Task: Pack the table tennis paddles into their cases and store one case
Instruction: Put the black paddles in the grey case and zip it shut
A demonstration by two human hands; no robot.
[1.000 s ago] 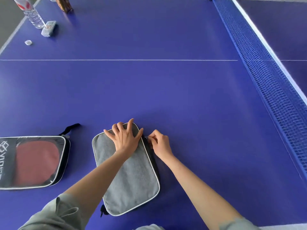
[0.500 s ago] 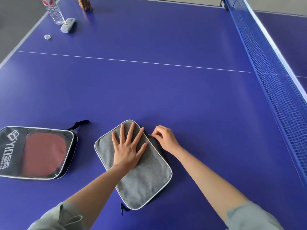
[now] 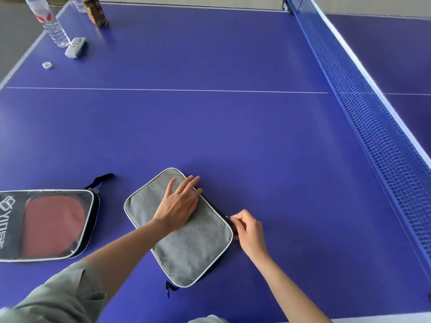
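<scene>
Head view of a blue table [image 3: 210, 127] with its net [image 3: 373, 127] running along the right side. The grey case [image 3: 186, 248] is lying flat near the front edge, turned at an angle, with a white piped rim and a dark underside showing along its right edge. The left hand [image 3: 180, 203] is pressing down on the far half of this case, palm flat and fingers extended, grasping nothing. The right hand [image 3: 248, 229] is touching the case's right edge, thumb and fingers pinching the zipper pull [image 3: 228, 217] there. To the left, apart from the grey case, a second case [image 3: 46, 224] with a clear window is lying on the table, a red paddle [image 3: 53, 224] showing inside it and a black strap [image 3: 102, 179] trailing from its far corner. At the far left corner a water bottle [image 3: 50, 22] is standing beside a small grey block [image 3: 75, 47], with a bottle cap [image 3: 47, 65] lying nearby
</scene>
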